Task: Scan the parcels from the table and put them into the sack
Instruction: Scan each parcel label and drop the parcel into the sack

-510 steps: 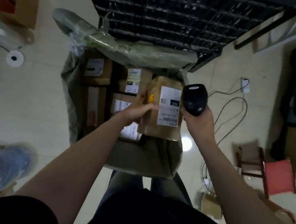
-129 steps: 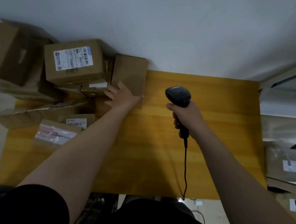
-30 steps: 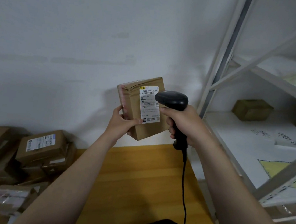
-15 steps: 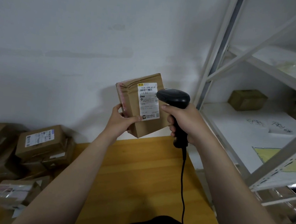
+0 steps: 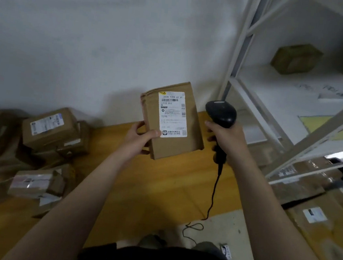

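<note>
Parcel first: a small brown cardboard box (image 5: 173,128) with a white shipping label (image 5: 173,113), held upright in the air above the far edge of the yellow wooden table (image 5: 159,192), label facing the camera. The left hand (image 5: 137,140) grips it from the left side. Its thumb is pressed on the front by the label's bottom corner and the fingers are wrapped round the back, so it looks like a firm hold.

Beside it over the table's far right corner is a black handheld barcode scanner (image 5: 221,114). The right hand (image 5: 226,140) is curled tight round the handle, and the black cable (image 5: 212,193) drops past the table's right edge to the floor. The scanner head sits just right of the box, close to it, but I can't tell if they're touching.

I'd say this is the scan step for this box. The barcode is at the top of the label and the scanner head doesn't look squarely aimed at it. The next move probably wants a small twist of the wrist to line up on those bars. After that the box has to go to the sack, which isn't in view, so that means turning away from the table.

A pile of brown cardboard parcels (image 5: 48,129) sits on the table's left end, so there's plenty left to do. A white metal shelving rack (image 5: 255,92) stands off the table's right side.
</note>
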